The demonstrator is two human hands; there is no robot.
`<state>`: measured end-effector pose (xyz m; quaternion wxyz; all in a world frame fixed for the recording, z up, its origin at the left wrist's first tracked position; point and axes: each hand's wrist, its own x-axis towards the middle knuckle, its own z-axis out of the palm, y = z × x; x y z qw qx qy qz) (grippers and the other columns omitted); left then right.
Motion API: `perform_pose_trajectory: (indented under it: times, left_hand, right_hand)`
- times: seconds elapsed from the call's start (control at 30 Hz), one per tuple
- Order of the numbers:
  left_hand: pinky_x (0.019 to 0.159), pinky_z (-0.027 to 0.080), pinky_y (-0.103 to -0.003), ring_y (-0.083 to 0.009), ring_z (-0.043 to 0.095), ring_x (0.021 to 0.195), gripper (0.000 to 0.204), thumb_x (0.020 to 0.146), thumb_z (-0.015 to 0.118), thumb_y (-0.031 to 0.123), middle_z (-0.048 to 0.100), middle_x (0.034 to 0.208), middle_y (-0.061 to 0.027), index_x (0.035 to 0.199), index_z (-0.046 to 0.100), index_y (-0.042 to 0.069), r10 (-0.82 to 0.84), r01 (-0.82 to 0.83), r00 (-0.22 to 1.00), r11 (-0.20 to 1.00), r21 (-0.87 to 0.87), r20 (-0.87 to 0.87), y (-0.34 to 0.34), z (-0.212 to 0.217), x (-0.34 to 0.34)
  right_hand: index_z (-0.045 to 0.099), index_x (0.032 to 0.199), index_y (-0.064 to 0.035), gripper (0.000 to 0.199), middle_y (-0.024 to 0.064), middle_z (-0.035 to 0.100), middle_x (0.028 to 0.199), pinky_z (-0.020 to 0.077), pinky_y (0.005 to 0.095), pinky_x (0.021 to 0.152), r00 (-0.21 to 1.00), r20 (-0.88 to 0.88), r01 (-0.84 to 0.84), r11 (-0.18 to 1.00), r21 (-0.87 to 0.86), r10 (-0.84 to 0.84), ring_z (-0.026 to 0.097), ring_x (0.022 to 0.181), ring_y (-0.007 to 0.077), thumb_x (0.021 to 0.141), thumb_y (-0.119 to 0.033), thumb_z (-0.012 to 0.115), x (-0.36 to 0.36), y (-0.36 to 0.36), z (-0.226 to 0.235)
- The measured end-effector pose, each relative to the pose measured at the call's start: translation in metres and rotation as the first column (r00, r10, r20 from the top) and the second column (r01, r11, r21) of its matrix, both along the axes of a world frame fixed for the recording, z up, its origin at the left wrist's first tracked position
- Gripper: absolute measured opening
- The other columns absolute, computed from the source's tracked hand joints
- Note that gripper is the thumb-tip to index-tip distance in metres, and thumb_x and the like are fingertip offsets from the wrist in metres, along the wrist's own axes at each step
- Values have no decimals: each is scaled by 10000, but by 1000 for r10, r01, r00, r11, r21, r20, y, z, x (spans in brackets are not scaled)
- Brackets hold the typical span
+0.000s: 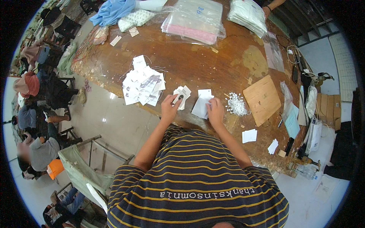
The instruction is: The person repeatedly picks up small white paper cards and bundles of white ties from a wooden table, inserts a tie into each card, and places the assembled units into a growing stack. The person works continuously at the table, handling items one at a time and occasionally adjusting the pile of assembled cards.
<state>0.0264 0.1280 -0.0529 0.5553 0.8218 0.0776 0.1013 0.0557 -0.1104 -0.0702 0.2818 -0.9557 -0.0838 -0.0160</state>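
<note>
My left hand [169, 109] is closed at the lower left edge of a small fanned stack of white tags [185, 92], its fingertips on them. Close by, my right hand [216, 113] pinches the right edge of some white paper cards [200, 107] lying near the table's front edge. A heaped pile of white tags [142, 85], some with thin strings, sits to the left of my left hand. Beyond my right hand lies a bunch of white tag strings with small plastic ends [236, 105]. My fingers partly cover both stacks.
The worn wooden table [190, 60] carries a brown board [262, 100], loose white cards [249, 135], stacked clear bags [199, 19] and blue cloth [112, 12]. Another person's hand [266, 11] touches white packages [248, 17] at the far right. Several people sit at left.
</note>
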Motion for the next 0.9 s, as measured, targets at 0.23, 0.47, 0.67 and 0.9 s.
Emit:
perform_pose_trajectory:
  times: [0.23, 0.47, 0.67, 0.9]
  left_hand:
    - [711, 480, -231, -84, 589, 848, 363, 908, 637, 138, 667, 1063, -55, 1219, 592, -43, -105, 8, 976, 891, -454, -188, -12, 26, 6]
    - [770, 505, -258, -126, 636, 889, 301, 959, 515, 181, 655, 1048, -41, 1190, 588, 2, -377, -24, 907, 397, -917, -187, -30, 48, 14]
    - [756, 495, -251, -104, 621, 859, 272, 903, 652, 159, 668, 985, -43, 1121, 623, -1, -327, 141, 921, 787, -600, -213, -30, 72, 22]
    - [730, 497, -248, -94, 619, 832, 291, 879, 692, 186, 679, 955, -53, 1081, 638, -17, -186, 40, 967, 786, -618, -175, -38, 80, 24]
  right_hand:
    - [630, 914, -39, 103, 50, 581, 1068, 437, 257, 716, 922, -272, -40, 766, 642, 276, 547, 898, 128, 862, -114, 677, 19, 0, 56]
    - [644, 911, -29, 108, 25, 641, 987, 465, 252, 730, 916, -354, 129, 698, 704, 189, 583, 841, 110, 869, -122, 681, 38, 33, 94]
    - [575, 1065, -9, 207, 41, 624, 980, 478, 226, 727, 952, -241, 126, 475, 871, 189, 581, 858, 83, 876, -30, 654, 31, 46, 103]
    - [569, 1123, 10, 254, 61, 638, 1024, 492, 220, 740, 922, -333, 228, 414, 881, 200, 592, 865, 83, 881, -21, 643, 29, 46, 111]
